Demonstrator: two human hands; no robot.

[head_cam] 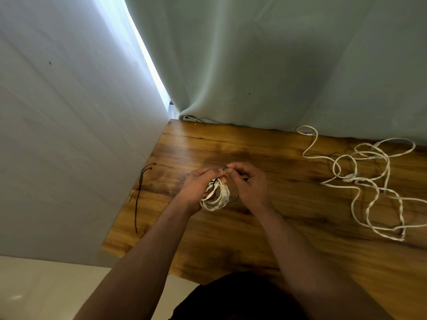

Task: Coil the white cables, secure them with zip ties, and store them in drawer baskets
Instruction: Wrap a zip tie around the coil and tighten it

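The coiled white cable [215, 196] is held over the middle of the surface [231, 239], with its plug ends on the coil's 3 o'clock side. The left hand [198, 183] has its grip curled round the coil from 9 o'clock. The right hand [248, 183], at 2 o'clock, has its grip closed to a fingertip pinch on the end of a black zip tie [216, 180] (a thin tail pokes out at the coil's 4 o'clock). A tangle of white cables [369, 181] lies well apart at 3 o'clock. Spare black zip ties [139, 192] lie at 9 o'clock by the surface's edge, and a curtain [277, 65] hangs at 12 o'clock.
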